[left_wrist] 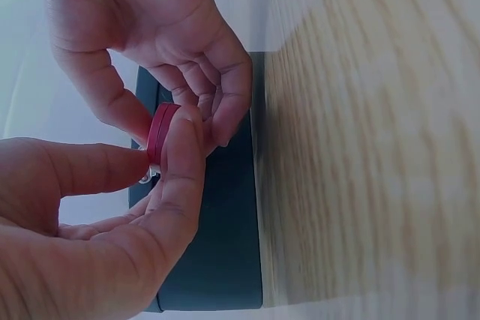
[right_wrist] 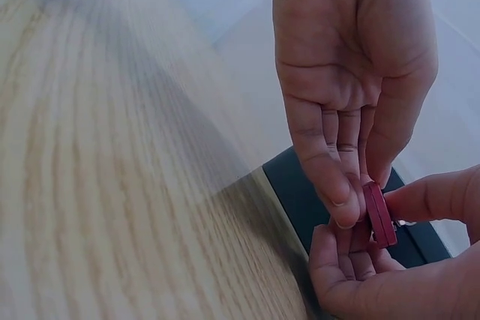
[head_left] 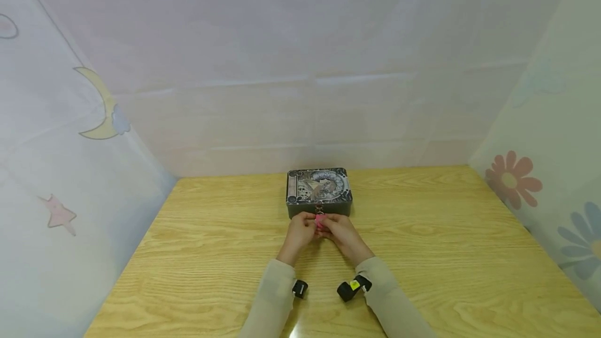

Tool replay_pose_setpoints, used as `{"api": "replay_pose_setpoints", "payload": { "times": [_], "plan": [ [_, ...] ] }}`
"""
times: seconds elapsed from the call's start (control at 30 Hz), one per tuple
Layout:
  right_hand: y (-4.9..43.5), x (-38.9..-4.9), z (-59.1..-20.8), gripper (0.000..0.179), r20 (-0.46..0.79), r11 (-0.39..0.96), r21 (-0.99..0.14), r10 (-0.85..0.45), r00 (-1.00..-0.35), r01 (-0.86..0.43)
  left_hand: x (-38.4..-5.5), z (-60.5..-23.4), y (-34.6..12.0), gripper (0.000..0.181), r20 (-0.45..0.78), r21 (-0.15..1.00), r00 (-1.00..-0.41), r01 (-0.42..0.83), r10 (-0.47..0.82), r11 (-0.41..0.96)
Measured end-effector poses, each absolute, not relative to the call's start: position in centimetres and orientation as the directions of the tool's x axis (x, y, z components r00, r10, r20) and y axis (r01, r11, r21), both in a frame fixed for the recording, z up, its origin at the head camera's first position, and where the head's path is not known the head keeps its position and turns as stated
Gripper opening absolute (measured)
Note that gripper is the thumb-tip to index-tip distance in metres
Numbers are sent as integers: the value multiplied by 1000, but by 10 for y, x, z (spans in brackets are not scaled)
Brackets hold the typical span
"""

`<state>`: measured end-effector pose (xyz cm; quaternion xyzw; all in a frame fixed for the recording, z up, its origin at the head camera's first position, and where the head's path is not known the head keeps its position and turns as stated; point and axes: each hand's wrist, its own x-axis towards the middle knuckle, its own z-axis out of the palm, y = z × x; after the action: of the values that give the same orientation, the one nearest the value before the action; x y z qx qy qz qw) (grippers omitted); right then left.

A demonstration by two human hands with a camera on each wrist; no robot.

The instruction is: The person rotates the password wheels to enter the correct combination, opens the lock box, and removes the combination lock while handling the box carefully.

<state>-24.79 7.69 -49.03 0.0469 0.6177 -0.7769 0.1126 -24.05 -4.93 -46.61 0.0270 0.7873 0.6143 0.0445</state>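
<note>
A dark tin box (head_left: 319, 186) with a printed lid stands on the table, lid down. At its front clasp is a small pink-red padlock (head_left: 320, 220) with a silver shackle (left_wrist: 147, 177). My left hand (head_left: 301, 229) pinches the padlock (left_wrist: 159, 131) from the left, between thumb and fingers. From the right, my right hand (head_left: 344, 232) also pinches the padlock (right_wrist: 380, 215), its thumb against one face. The fingers of both hands meet around it and hide part of its body. Whether the shackle is locked cannot be told.
The wooden table (head_left: 211, 254) spreads around the box. Behind it hangs a pale cloth wall (head_left: 300, 93), with patterned cloths on both sides. Black wrist cameras (head_left: 348, 290) sit at the sleeve cuffs.
</note>
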Motion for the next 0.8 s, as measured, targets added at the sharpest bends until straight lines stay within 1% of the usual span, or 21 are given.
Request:
{"api": "replay_pose_setpoints", "payload": {
  "times": [0.23,0.57,0.8],
  "plan": [
    [79,-247,-487,29,-206,-241,-941,-151,-967,238,-240,-468,-49,21,-22,972,-994,3,105,235],
    [83,-246,-489,26,-228,-265,-928,-150,-962,261,-238,-467,-48,21,-7,974,-995,17,103,226],
    [86,-245,-487,28,-232,-262,-926,-176,-957,273,-236,-465,-48,21,-2,979,-993,21,116,202]
  ]
}}
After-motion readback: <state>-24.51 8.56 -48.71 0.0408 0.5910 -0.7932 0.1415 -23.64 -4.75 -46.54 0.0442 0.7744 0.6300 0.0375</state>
